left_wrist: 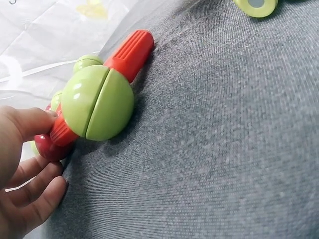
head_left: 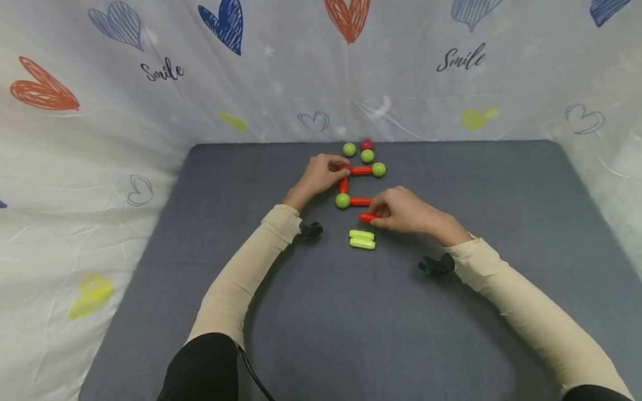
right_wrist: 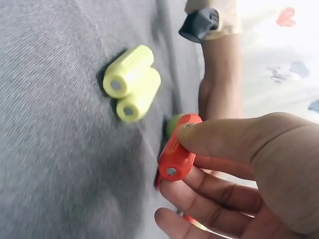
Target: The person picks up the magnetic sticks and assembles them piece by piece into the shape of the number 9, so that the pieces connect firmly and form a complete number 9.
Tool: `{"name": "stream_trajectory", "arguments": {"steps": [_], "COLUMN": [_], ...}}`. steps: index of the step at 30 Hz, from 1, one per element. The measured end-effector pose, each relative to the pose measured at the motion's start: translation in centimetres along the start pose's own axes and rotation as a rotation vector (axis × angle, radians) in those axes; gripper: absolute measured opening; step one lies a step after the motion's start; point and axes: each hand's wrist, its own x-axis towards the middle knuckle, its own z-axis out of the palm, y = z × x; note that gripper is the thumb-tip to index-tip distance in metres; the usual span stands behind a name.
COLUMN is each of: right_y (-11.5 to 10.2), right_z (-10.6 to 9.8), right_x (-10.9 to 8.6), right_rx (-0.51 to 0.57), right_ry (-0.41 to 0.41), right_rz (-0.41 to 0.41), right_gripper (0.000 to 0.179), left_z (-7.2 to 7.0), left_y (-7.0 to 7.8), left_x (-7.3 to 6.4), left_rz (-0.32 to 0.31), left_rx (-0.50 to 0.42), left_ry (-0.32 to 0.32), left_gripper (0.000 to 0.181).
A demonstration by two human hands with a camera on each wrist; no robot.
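Note:
My left hand [head_left: 318,175] pinches a dark red ball [left_wrist: 50,148] at a corner of a joined shape. In the left wrist view the thumb lies by the red rod [left_wrist: 62,130] beside it. That rod leads to a green ball [head_left: 343,200], from which another red rod [head_left: 360,201] extends right. From the held corner a further red rod [head_left: 361,170] reaches a second green ball [head_left: 378,169]. Between thumb and fingers, my right hand [head_left: 408,211] holds a loose red magnetic rod [right_wrist: 177,154], its round metal end showing, just nearer than the shape.
Two yellow-green rods [head_left: 362,239] lie side by side in front of the shape. Beyond it, near the table's far edge, are a green ball [head_left: 349,149], another green ball [head_left: 368,156] and a red ball [head_left: 367,145]. A patterned sheet [head_left: 281,83] hangs behind the grey table [head_left: 341,323].

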Motion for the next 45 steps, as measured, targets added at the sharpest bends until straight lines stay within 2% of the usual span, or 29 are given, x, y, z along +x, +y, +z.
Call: {"name": "stream_trajectory", "arguments": {"steps": [4,8,14,20,25,29,35,45], "right_y": [0.7,1.7,3.3,4.7,5.6,6.0,6.1,6.2], "right_z": [-0.3,-0.4,-0.5,-0.5,-0.2,0.0,0.3,0.6], "right_x": [-1.0,-1.8,-1.9,-0.8,0.4,1.1,2.0,2.9], "right_rx": [-0.032,-0.052,-0.019,0.112,0.28,0.359,0.392,0.443], "right_ry": [0.017,0.049,0.17,0.295,0.359,0.379,0.4,0.439], "right_rz": [0.032,0.101,0.174,0.208,0.308,0.381,0.428,0.454], "right_gripper": [0.007,0.009,0.013,0.015,0.021,0.022,0.021,0.023], "left_z": [-0.2,-0.3,-0.5,-0.3,0.0,0.1,0.2,0.2], "left_y": [0.1,0.0,-0.2,-0.3,-0.2,0.1,0.1,-0.2], "left_x": [0.1,0.1,0.0,-0.1,-0.1,-0.1,-0.1,-0.1], "left_rz": [0.0,0.002,0.002,-0.004,-0.019,-0.02,-0.009,-0.002], "left_rx": [-0.005,-0.01,0.002,-0.001,0.01,0.007,0.008,0.004], "left_ry": [-0.001,0.004,0.003,0.009,0.009,0.009,0.012,0.018], "left_gripper": [0.03,0.03,0.03,0.03,0.03,0.03,0.03,0.029]}}
